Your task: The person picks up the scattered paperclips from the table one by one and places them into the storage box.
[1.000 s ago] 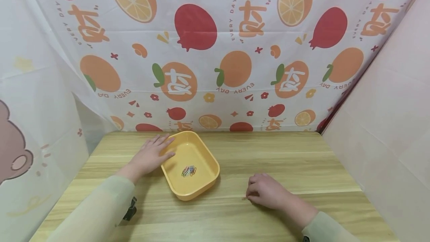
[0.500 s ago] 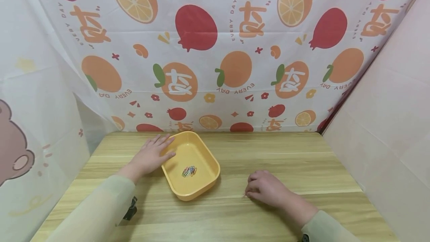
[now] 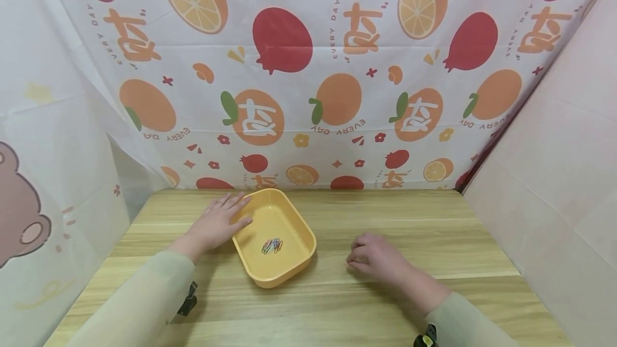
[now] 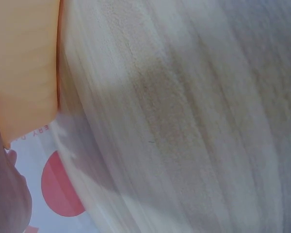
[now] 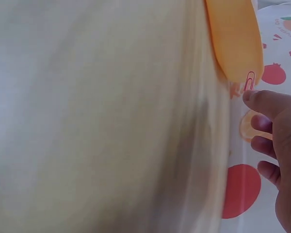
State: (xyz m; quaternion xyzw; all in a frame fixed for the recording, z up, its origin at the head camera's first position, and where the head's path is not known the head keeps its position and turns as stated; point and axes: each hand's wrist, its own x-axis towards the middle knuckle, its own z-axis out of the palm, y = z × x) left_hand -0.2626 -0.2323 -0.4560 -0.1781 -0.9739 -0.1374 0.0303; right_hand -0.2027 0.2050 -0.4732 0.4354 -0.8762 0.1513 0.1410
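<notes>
My right hand (image 3: 378, 258) is raised over the table to the right of a yellow tray (image 3: 306, 261). Between its thumb and finger it pinches a red paper clip (image 5: 250, 77), whose looped end sticks out past the fingertips in the right wrist view. Several coloured paper clips (image 3: 272, 246) lie in a small heap on the tray's floor. My left hand (image 3: 215, 225) rests on the tray's far left rim with fingers extended and spread, thumb reaching over the inside. In the left wrist view only part of this hand shows, beside the tray's outer wall (image 4: 24, 63).
The tray stands on a wood-grain table (image 3: 385, 315). A white curtain (image 3: 308, 95) with a fruit print hangs behind the table's back edge, and pale sheets (image 3: 564, 186) close off both sides. Dark straps (image 3: 187, 300) sit at the wrists.
My right hand has lifted the paper clip from the table and moved slightly away from me and to the left. The left hand and the tray have stayed in place.
</notes>
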